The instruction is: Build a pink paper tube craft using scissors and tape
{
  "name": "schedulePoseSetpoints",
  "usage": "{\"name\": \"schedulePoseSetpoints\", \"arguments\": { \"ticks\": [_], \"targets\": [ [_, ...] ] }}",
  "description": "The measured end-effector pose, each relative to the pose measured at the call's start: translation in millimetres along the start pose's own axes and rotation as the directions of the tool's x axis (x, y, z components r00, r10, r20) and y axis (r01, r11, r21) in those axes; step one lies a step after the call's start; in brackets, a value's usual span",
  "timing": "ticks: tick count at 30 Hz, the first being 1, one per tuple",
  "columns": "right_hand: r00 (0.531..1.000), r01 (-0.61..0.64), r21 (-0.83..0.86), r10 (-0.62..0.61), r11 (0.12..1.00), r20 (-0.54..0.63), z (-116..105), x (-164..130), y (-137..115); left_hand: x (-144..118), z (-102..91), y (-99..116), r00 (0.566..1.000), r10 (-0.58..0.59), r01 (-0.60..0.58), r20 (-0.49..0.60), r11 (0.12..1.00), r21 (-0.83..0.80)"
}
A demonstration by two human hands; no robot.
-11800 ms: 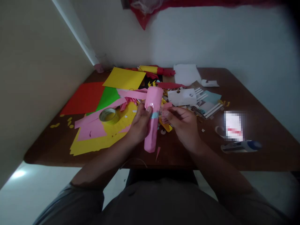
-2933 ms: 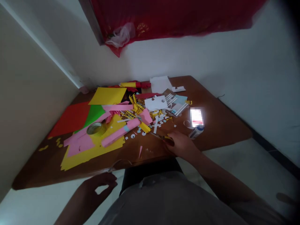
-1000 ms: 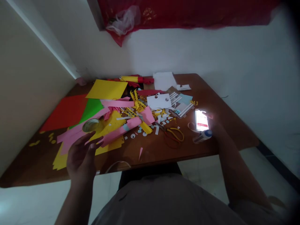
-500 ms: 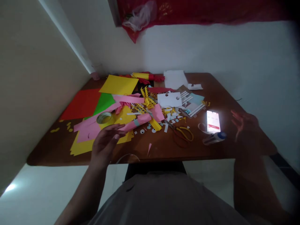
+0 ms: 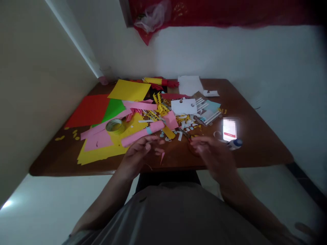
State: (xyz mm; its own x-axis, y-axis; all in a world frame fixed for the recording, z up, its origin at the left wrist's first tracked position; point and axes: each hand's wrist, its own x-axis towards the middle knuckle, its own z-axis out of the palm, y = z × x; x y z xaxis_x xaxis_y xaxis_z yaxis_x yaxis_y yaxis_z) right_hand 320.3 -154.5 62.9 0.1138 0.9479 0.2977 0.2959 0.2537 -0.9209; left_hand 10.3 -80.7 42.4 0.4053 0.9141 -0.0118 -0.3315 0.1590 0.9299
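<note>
The pink paper roll point(image 5: 142, 133) with a blue band lies on yellow paper point(image 5: 107, 149), just beyond the left hand point(image 5: 139, 154), whose loosely spread fingers hold nothing. The right hand point(image 5: 213, 154), blurred, covers the scissors; its grip cannot be told. Tape roll point(image 5: 114, 125), lit phone point(image 5: 229, 129) and glue bottle point(image 5: 235, 144) flank them.

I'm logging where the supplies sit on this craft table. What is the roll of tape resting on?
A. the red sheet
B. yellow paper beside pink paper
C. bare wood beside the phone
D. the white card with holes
B: the roll of tape lies on the yellow paper, with the pink paper at its near left, far from the lit phone.
</note>
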Motion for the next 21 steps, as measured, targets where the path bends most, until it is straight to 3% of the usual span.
{"name": "schedulePoseSetpoints", "arguments": {
  "ticks": [2, 4, 10, 14, 17, 19, 21],
  "targets": [
    [0.991, -0.116, 0.14, 0.104, 0.983, 0.087, 37, 19, 10, -2, 8.1, 2, 1.0, 0.015, -0.016, 0.017, 0.997, 0.07],
    [0.981, -0.174, 0.22, 0.149, 0.96, 0.125, 52, 31, 20, -6, 13.3, 5, 0.999, 0.003, -0.009, 0.037, 0.989, 0.149],
    [0.978, -0.173, 0.222, 0.14, 0.959, 0.156, 51, 26, 28, -12, 14.0, 9, 0.991, -0.061, 0.025, 0.122, 0.961, 0.277],
    [0.995, -0.032, 0.164, 0.017, 0.986, 0.094, 50, 18, 22, -8, 11.0, 3, 0.992, -0.092, 0.069, 0.083, 0.966, 0.247],
    [0.985, 0.153, 0.083, -0.158, 0.985, 0.065, 48, 14, 15, -5, 10.5, 0, 0.987, -0.148, 0.14, 0.061, 0.982, 0.127],
    [0.944, 0.322, 0.022, -0.323, 0.946, 0.067, 46, 13, 11, -5, 10.1, 1, 0.977, -0.194, 0.193, 0.085, 0.981, 0.019],
    [0.867, 0.493, -0.011, -0.491, 0.87, 0.088, 45, 13, 9, -5, 9.1, 3, 0.968, -0.221, 0.231, 0.121, 0.97, -0.071]
  ]
}}
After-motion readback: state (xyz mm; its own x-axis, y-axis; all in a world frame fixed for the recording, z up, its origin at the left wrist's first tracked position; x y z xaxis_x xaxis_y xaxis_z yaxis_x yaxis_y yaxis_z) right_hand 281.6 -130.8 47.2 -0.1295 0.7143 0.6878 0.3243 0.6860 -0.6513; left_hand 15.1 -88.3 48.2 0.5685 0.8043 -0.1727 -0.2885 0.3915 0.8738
